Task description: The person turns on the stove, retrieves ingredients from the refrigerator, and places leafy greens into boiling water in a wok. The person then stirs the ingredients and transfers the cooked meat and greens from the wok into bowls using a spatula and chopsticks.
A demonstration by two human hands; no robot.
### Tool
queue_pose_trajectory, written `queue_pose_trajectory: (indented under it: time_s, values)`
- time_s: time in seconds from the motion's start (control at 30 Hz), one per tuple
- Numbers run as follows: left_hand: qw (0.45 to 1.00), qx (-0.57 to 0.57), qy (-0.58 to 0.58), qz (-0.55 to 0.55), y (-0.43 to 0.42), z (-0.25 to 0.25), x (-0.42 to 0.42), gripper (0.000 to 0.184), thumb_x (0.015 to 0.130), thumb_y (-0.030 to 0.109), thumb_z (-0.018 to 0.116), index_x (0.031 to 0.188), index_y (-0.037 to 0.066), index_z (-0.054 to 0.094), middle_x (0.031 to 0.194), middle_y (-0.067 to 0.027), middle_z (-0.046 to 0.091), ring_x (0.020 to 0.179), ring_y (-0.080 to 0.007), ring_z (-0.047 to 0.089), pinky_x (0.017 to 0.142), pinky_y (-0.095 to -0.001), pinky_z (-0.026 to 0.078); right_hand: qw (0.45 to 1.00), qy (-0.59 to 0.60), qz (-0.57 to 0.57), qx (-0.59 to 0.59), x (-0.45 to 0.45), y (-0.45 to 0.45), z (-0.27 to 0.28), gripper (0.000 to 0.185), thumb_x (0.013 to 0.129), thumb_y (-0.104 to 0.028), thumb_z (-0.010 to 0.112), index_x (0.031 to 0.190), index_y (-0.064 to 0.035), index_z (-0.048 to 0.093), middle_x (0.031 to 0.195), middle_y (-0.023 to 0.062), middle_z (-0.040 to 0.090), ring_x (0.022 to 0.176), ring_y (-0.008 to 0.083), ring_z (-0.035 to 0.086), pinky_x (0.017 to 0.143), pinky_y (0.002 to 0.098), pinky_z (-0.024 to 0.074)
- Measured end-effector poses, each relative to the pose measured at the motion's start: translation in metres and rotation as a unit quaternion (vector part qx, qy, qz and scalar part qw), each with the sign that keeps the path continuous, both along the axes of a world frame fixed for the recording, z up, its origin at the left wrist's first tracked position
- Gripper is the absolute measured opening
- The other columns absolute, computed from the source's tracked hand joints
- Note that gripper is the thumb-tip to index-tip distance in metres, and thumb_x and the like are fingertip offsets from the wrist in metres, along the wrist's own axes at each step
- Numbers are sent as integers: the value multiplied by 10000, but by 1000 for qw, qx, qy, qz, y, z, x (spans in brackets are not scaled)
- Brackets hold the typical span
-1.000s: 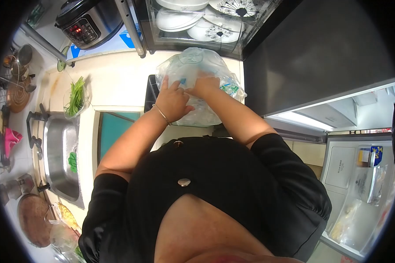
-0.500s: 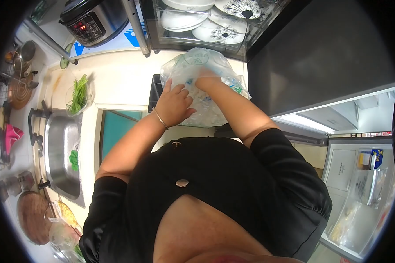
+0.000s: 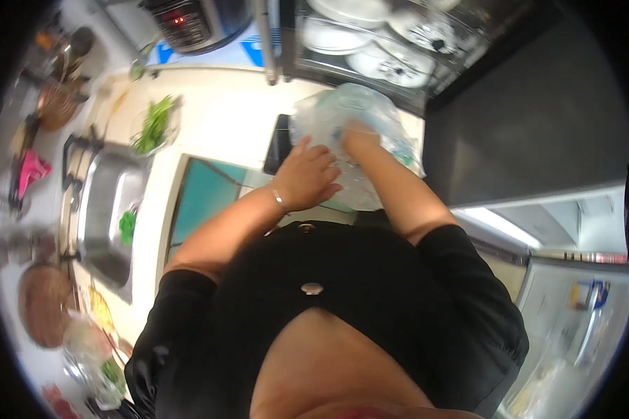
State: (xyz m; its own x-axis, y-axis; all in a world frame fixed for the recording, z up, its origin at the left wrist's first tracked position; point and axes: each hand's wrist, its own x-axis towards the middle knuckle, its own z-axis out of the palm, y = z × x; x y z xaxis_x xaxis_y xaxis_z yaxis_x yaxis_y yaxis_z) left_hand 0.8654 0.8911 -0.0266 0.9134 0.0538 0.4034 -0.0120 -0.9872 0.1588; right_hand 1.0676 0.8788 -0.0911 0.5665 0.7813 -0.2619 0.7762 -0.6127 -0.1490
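A large translucent plastic bag (image 3: 370,185) lies on the pale counter, with blurred white, blue and green contents showing through. My left hand (image 3: 307,176) rests at the bag's left side, fingers spread and a bracelet on the wrist; nothing is held in it. Inside the bag's opening is my right hand (image 3: 360,142), its fingers hidden behind the cloudy plastic, so what they hold cannot be made out. A black tray-like object (image 3: 278,145) shows at the bag's left edge.
Behind the bag stands a rack of white dishes (image 3: 339,38). A cooker (image 3: 199,24) is at the back left, near green vegetables (image 3: 152,127) and a sink (image 3: 105,209). On the right are a dark door (image 3: 531,133) and an open fridge compartment (image 3: 566,300).
The whole view has shifted, so the counter, bag and hands appear further right. My left hand stays spread beside the bag, and my right hand remains inside it.
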Motion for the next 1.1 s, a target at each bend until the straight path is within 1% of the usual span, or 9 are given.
queue_pose_trajectory:
  time_s: [0.1, 0.23, 0.3, 0.4, 0.47, 0.6, 0.73, 0.87, 1.1]
  values:
    - [1000, -10, 7, 16, 1, 3, -9, 244, 736, 306, 637, 883, 116, 593, 995, -44, 568, 1029, -232, 497, 970, -511, 280, 1000, 1, 17, -3, -2, -1, 3, 286, 759, -199, 552, 1000, -46, 564, 1037, 167, 597, 964, 314, 582, 792, 403, 471]
    - [997, -36, -45, 42, 12, 5, -28, 244, 720, 279, 651, 879, 104, 591, 971, -56, 573, 999, -239, 513, 950, -486, 311, 1000, 5, 16, -19, -3, 1, 8, 378, 786, -275, 527, 1097, -59, 519, 1132, 160, 554, 1053, 305, 538, 886, 400, 428]
    - [976, -132, -84, 154, 33, 7, -43, 250, 695, 236, 673, 876, 86, 589, 928, -83, 585, 937, -262, 544, 897, -430, 376, 999, 25, 3, -49, 3, 4, 9, 469, 793, -290, 535, 1193, -55, 466, 1176, 180, 522, 1096, 318, 504, 919, 394, 404]
    - [935, -123, -166, 287, 104, -11, -85, 313, 708, 220, 651, 941, 17, 597, 920, -166, 604, 853, -333, 568, 780, -400, 457, 997, -10, 75, 13, 3, -14, 14, 553, 806, -311, 539, 1274, -51, 399, 1224, 207, 478, 1147, 329, 454, 956, 388, 367]
    - [859, -217, -105, 452, 151, -5, -128, 457, 713, 257, 650, 1087, 14, 550, 1061, -196, 580, 973, -331, 558, 870, -372, 437, 995, -6, 92, 27, 4, -21, 18, 565, 808, -321, 545, 1276, -40, 398, 1235, 217, 464, 1161, 335, 435, 970, 385, 350]
    - [771, -210, -29, 600, 238, -11, -201, 632, 671, 333, 682, 1163, -19, 498, 1111, -218, 555, 1051, -314, 532, 904, -335, 416, 990, 23, 122, 63, -1, -38, 30, 516, 812, -305, 563, 1214, 3, 463, 1223, 240, 465, 1162, 355, 424, 982, 385, 332]
    - [729, -203, 106, 645, 294, -23, -227, 614, 648, 403, 694, 1109, 39, 514, 1101, -159, 559, 1049, -299, 524, 893, -358, 422, 991, 58, 93, 76, -10, -57, 53, 496, 802, -306, 588, 1167, 20, 505, 1205, 247, 478, 1153, 360, 432, 982, 381, 329]
    - [712, -212, 175, 646, 318, -28, -220, 648, 652, 429, 690, 1149, 66, 487, 1131, -130, 551, 1063, -271, 523, 902, -367, 418, 988, 130, 13, 81, -19, -69, 83, 501, 782, -307, 630, 1143, 26, 528, 1124, 234, 542, 1057, 335, 519, 898, 364, 402]
    - [665, -248, 261, 655, 335, -34, -206, 552, 721, 306, 614, 1203, 92, 448, 1211, -91, 519, 1131, -238, 496, 930, -359, 395, 961, 191, -121, 160, -16, -92, 82, 468, 774, -270, 661, 1124, 20, 549, 992, 169, 617, 898, 215, 588, 784, 305, 455]
